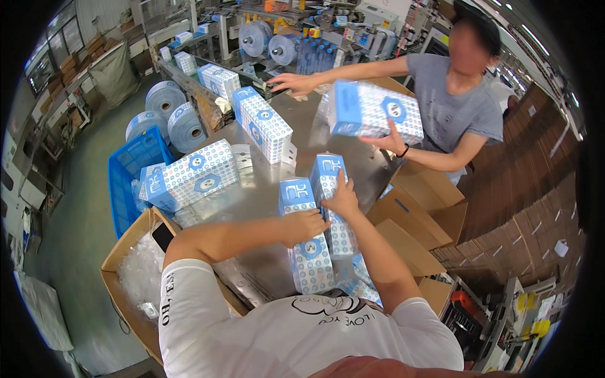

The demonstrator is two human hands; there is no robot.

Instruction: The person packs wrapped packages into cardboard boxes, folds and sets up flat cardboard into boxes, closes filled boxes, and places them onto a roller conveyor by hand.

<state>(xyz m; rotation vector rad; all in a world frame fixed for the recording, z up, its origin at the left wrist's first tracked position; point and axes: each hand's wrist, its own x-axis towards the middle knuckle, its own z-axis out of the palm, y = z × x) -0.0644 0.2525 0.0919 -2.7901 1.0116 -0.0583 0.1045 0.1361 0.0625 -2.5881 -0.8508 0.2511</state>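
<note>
Works at a metal counter (252, 198), opposite a co-worker (454, 104) with one arm outstretched and a third pack (375, 110) in the other hand. Has an open carton (135, 321) of clear plastic at the left, just before a blue crate (118, 198). Faces a fourth pack (200, 173) beside the crate and a fifth pack (261, 126) farther back. Grips the left pack (310, 252) with the left hand (304, 228), the right pack (342, 240) with the right hand (343, 198), close together at the counter's near side.
</note>
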